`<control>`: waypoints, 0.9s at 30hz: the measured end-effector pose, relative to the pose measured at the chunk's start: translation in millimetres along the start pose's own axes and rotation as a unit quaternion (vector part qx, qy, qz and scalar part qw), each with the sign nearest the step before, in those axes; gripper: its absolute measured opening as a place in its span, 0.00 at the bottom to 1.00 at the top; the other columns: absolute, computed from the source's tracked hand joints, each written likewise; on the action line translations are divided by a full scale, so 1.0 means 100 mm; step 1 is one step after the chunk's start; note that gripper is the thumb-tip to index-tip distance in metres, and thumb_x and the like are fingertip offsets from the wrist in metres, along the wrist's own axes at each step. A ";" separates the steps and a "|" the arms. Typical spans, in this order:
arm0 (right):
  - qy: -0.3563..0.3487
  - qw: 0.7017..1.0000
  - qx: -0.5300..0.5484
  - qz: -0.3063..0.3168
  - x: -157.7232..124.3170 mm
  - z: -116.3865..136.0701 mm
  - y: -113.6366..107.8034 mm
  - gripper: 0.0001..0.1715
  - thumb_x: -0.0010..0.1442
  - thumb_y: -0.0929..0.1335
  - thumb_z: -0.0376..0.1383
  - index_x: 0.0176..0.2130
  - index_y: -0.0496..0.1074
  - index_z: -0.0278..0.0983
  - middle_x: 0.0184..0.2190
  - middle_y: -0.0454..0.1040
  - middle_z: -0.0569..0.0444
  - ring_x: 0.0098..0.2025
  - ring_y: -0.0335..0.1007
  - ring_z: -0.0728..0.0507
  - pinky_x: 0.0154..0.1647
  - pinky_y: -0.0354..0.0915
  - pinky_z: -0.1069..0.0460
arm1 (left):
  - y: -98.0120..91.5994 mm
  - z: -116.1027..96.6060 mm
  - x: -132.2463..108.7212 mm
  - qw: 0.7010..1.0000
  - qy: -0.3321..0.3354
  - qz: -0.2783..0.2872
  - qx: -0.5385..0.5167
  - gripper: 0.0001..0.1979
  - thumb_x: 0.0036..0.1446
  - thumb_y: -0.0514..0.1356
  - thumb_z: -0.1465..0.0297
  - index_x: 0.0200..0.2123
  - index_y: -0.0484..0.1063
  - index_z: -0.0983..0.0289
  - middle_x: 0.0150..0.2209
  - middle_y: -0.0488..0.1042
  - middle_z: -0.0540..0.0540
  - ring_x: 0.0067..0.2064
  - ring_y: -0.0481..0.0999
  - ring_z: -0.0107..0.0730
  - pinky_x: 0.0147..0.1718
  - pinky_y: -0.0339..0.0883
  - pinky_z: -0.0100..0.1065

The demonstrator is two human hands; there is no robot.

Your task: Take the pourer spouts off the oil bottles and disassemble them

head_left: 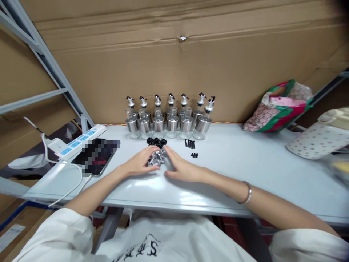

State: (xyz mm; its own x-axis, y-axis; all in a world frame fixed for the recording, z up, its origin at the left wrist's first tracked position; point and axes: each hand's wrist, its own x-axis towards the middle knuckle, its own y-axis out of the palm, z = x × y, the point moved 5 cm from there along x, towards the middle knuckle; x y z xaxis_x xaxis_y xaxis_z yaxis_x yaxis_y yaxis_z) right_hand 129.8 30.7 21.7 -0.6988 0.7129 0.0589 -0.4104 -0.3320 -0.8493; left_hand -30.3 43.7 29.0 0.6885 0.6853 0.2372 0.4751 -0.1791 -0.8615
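Note:
My left hand (143, 162) and my right hand (181, 166) rest on the table, cupped around a small heap of silvery metal spout parts (157, 158). Both have thumb and fingers apart, and neither grips a part. Just beyond the fingertips lies a cluster of round black caps (156, 141). To the right are several thin black levers (190, 144) and a few small black pieces (194, 155). Behind them stand glass bottles with steel sleeves (172, 125) in two rows. The back ones, and the front one at the right end, carry pourer spouts (210, 104).
A phone (102, 160) and a white power strip (83, 141) with cables lie at the left of the table (245, 163). At the right are a patterned bag (275, 109) and a dotted white jug (313, 136). Cardboard (163, 69) walls the back.

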 end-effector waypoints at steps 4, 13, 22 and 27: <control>0.026 0.998 0.043 -0.026 0.10 0.03 0.17 0.59 0.51 0.70 0.46 0.66 0.36 0.26 0.67 0.33 0.30 0.69 0.27 0.31 0.66 0.42 0.35 | -0.01 0.04 -0.01 0.999 -0.041 -0.018 -0.016 0.27 0.58 0.55 0.59 0.57 0.55 0.64 0.54 0.65 0.62 0.51 0.70 0.40 0.52 0.64 0.40; 0.011 0.993 -0.059 -0.100 0.20 0.05 0.13 0.34 0.58 0.67 0.35 0.61 0.54 0.31 0.61 0.55 0.33 0.63 0.54 0.31 0.60 0.56 0.35 | -0.02 0.10 0.01 0.997 -0.072 -0.039 -0.012 0.18 0.63 0.49 0.63 0.52 0.64 0.62 0.50 0.73 0.57 0.50 0.73 0.37 0.53 0.64 0.39; 0.011 0.984 -0.074 -0.161 0.08 0.17 0.03 0.43 0.56 0.69 0.41 0.64 0.48 0.39 0.59 0.55 0.38 0.60 0.53 0.30 0.56 0.58 0.33 | -0.18 0.04 -0.01 0.985 -0.047 -0.155 0.062 0.18 0.61 0.51 0.61 0.50 0.64 0.62 0.56 0.64 0.62 0.59 0.63 0.43 0.58 0.57 0.48; -0.065 0.961 -0.059 -0.261 0.01 0.31 -0.35 0.36 0.58 0.66 0.42 0.61 0.49 0.40 0.56 0.54 0.40 0.59 0.53 0.34 0.59 0.56 0.36 | -0.39 -0.54 -0.37 0.984 0.020 -0.179 0.013 0.20 0.60 0.50 0.56 0.54 0.63 0.51 0.53 0.68 0.56 0.54 0.68 0.43 0.50 0.68 0.50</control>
State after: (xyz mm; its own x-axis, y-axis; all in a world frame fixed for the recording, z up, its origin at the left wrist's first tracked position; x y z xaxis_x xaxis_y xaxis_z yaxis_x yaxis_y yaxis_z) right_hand 125.0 23.8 68.1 -0.4856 0.6781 0.5517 -0.6615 0.1275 -0.7390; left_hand -45.3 -12.7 78.0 0.5008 0.6728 0.5446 0.6778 0.0865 -0.7301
